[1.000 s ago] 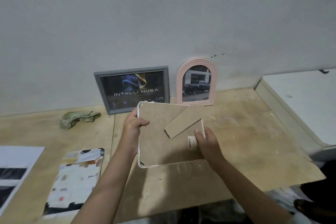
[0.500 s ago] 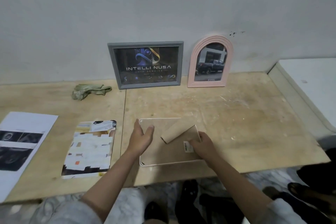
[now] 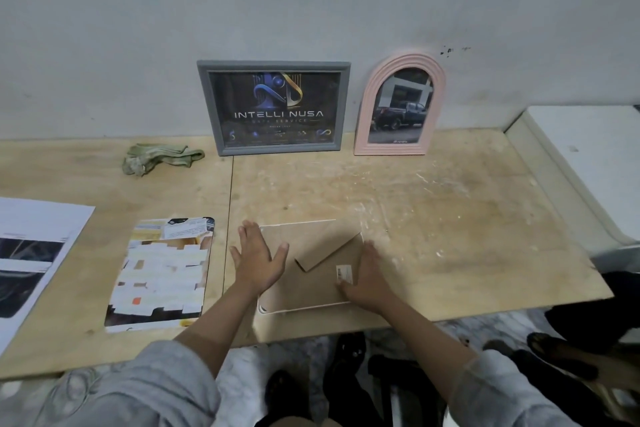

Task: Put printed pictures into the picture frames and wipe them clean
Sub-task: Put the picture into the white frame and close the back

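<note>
Your left hand, fingers spread, and right hand, flat, press the face-down white frame; next, likely unlatch its backing board for 1 print.

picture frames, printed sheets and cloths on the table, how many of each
Picture frames: 3, the grey rectangular frame, the pink arched frame, the white-edged frame lying face down with its brown board back up
Printed sheets: 2, the white paper sheet, the glossy print
Cloths: 1, the crumpled green cloth
Total: 6
</note>
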